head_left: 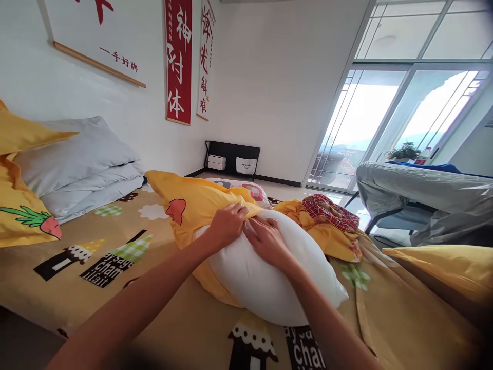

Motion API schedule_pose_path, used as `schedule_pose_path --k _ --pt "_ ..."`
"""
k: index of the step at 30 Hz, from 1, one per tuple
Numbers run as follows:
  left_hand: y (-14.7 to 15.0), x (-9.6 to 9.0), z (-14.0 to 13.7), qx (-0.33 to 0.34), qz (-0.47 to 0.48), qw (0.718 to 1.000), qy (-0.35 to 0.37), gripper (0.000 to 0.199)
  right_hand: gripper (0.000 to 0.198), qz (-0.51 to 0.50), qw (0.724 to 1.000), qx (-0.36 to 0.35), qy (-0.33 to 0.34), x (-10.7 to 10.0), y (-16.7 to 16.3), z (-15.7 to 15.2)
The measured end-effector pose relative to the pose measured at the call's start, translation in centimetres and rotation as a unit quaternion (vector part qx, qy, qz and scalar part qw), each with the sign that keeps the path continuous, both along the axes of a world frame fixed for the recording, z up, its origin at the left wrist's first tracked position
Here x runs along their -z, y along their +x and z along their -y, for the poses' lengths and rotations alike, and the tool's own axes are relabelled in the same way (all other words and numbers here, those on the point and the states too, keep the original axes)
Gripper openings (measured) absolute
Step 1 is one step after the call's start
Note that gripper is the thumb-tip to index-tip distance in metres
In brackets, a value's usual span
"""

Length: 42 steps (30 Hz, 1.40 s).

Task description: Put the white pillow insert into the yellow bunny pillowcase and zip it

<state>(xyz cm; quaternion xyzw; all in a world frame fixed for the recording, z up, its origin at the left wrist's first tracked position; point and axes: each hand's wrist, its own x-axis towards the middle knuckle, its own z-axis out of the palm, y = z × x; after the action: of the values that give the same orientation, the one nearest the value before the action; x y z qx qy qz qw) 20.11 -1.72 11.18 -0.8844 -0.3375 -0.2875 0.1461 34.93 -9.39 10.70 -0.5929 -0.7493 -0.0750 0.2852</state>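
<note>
A plump white pillow (277, 277) lies on the bed in front of me, its far left end inside a yellow pillowcase (200, 198) with a red-orange printed patch. My left hand (228, 224) is closed on the edge of the pillowcase opening, knuckles up. Close beside it, my right hand (267, 240) presses into the white pillow near that same edge, fingers bent into the fabric. Its fingertips are partly hidden in the folds. The pillow's near right corner sticks out bare.
Grey pillows (77, 159) and yellow ones with a carrot print (33, 221) lie at the left on the patterned bedspread (154, 308). Beyond are rumpled yellow cloth (339, 241) and a red checked cloth (327, 211). Another yellow pillow (450, 264) is at right, near a plastic-covered table (416, 185).
</note>
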Motion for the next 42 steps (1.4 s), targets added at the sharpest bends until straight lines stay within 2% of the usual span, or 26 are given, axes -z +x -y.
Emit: schedule_pose_path --k 2,4,5,7,8,10,13,15,18,20,21,23,25,28,30,31,32,34,38,39,42 --pt "-0.1 0.6 0.6 0.009 0.014 1.000 0.023 0.012 0.036 -0.149 0.988 -0.034 -0.001 -0.2 4.7 2.3" --pt "-0.9 1.5 1.5 0.037 0.050 0.996 0.066 0.010 0.045 -0.296 0.952 0.060 0.044 0.5 9.5 4.5" --pt "-1.6 2.0 1.9 0.057 0.079 0.990 0.098 0.011 0.051 -0.333 0.937 0.105 0.023 1.1 11.4 5.3" --pt "-3.0 3.2 2.8 0.103 0.151 0.968 0.169 0.017 0.059 -0.387 0.908 0.150 -0.053 2.4 13.1 6.3" --pt "-3.6 3.6 3.1 0.125 0.184 0.955 0.199 0.020 0.061 -0.407 0.895 0.163 -0.077 2.9 12.9 6.5" --pt "-4.5 3.8 3.2 0.155 0.238 0.930 0.233 0.026 0.062 -0.450 0.872 0.177 -0.076 2.9 10.8 6.9" --pt "-4.3 2.2 2.5 0.177 0.314 0.903 0.232 0.033 0.053 -0.484 0.860 0.162 -0.025 -0.2 6.2 8.5" --pt "-3.5 0.2 1.8 0.188 0.366 0.886 0.214 0.035 0.047 -0.468 0.870 0.155 0.017 -3.5 4.0 10.4" --pt "-2.4 -2.3 1.2 0.201 0.428 0.864 0.173 0.033 0.041 -0.389 0.894 0.186 0.124 -7.8 2.3 13.3" --pt "-2.4 -2.5 1.0 0.206 0.434 0.867 0.128 0.028 0.039 -0.297 0.916 0.198 0.184 -9.3 1.7 14.2" --pt "-2.8 -1.9 0.8 0.208 0.418 0.879 0.093 0.024 0.039 -0.244 0.930 0.194 0.198 -9.4 1.5 14.2" --pt "-4.0 0.5 0.3 0.209 0.352 0.912 -0.014 0.021 0.039 -0.131 0.960 0.164 0.185 -8.4 1.1 13.0" --pt "-5.5 4.3 -0.4 0.188 0.267 0.932 -0.156 0.021 0.037 -0.033 0.982 0.129 0.136 -5.9 0.7 10.6" --pt "-7.6 10.4 -1.2 0.113 0.146 0.920 -0.347 0.020 0.030 0.031 0.995 0.089 0.031 -1.2 0.5 6.7" --pt "-8.3 12.8 -1.1 0.088 0.111 0.906 -0.399 0.018 0.031 0.029 0.997 0.070 -0.026 1.2 0.7 4.9" --pt "-8.5 13.2 -0.8 0.092 0.115 0.905 -0.399 0.017 0.033 0.028 0.997 0.067 -0.040 1.9 0.8 4.4" --pt "-8.4 13.1 -0.3 0.102 0.130 0.907 -0.388 0.017 0.035 0.030 0.996 0.066 -0.047 2.2 1.0 4.1" --pt "-7.9 11.7 0.9 0.115 0.173 0.904 -0.373 0.020 0.038 0.041 0.996 0.068 -0.049 2.3 1.4 3.9" --pt "-6.1 7.7 2.8 0.117 0.238 0.868 -0.420 0.026 0.039 0.063 0.996 0.044 -0.053 1.9 1.8 4.1" --pt "-5.6 7.0 3.1 0.116 0.239 0.866 -0.424 0.028 0.039 0.070 0.996 0.036 -0.052 2.0 1.7 4.2" --pt "-4.5 5.9 3.4 0.111 0.207 0.885 -0.402 0.023 0.041 0.094 0.994 0.017 -0.057 2.4 1.1 4.4"
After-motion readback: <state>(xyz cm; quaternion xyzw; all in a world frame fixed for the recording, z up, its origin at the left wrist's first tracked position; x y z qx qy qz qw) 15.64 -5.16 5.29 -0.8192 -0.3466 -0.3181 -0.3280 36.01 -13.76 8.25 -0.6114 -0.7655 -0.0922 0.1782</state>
